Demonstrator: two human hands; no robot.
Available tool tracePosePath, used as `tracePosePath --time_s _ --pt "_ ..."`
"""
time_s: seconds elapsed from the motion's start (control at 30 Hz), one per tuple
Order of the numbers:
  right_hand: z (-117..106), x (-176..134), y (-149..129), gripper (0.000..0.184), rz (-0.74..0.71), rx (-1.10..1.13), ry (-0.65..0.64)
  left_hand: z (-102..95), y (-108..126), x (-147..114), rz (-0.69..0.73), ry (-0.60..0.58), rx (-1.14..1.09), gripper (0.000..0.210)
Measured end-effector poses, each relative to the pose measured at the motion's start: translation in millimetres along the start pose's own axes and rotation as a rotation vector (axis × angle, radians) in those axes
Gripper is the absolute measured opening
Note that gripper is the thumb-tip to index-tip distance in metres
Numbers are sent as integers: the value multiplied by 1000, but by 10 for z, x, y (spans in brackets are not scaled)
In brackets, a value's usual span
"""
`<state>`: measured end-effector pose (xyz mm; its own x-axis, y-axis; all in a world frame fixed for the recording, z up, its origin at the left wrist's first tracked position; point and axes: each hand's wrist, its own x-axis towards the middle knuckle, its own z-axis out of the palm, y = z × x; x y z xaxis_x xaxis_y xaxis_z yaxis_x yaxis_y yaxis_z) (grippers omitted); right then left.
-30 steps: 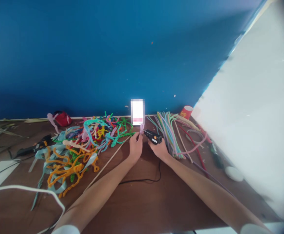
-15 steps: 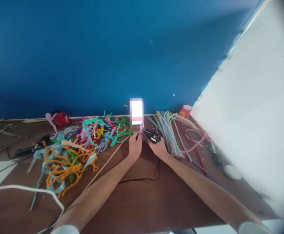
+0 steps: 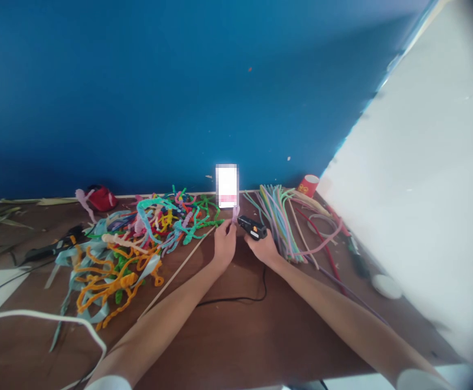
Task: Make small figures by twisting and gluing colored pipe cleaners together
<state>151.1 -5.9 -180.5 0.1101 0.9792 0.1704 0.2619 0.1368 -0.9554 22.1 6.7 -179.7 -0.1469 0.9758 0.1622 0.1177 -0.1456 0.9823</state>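
My left hand pinches a small lilac pipe cleaner piece, its looped top showing above the fingertips. My right hand is wrapped around the handle of a black glue gun. The gun's nozzle points left at the lilac piece, very close to it; I cannot tell whether they touch. From the gun a black cord runs down and left over the brown table. A thin beige stick lies slanting by my left forearm.
Tangled colourful pipe cleaners cover the left side, beside another black glue gun. Straight pastel pipe cleaners lie right, near a red paper cup. A lit, blurred screen stands against the blue wall. A white cable curves at front left.
The glue gun has shifted very slightly left, toward the lilac piece. My left hand stays nearly still.
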Motion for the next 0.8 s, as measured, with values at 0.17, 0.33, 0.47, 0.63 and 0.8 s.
tracePosePath --time_s 0.17,0.33,0.47,0.63,0.8 --pt "-3 -6 -9 14 -2 4 6 1 -2 -3 -9 -3 -4 23" --pt "1 -4 -24 14 -6 15 17 -1 3 -9 -12 -13 -6 23" --pt "5 -5 -15 15 -5 24 23 -5 13 -12 -11 -11 -7 22" --pt "1 -13 1 17 -4 32 11 -5 10 -11 -3 -18 -1 21" --pt "3 -12 -7 17 6 35 12 -8 9 -14 6 -23 4 21"
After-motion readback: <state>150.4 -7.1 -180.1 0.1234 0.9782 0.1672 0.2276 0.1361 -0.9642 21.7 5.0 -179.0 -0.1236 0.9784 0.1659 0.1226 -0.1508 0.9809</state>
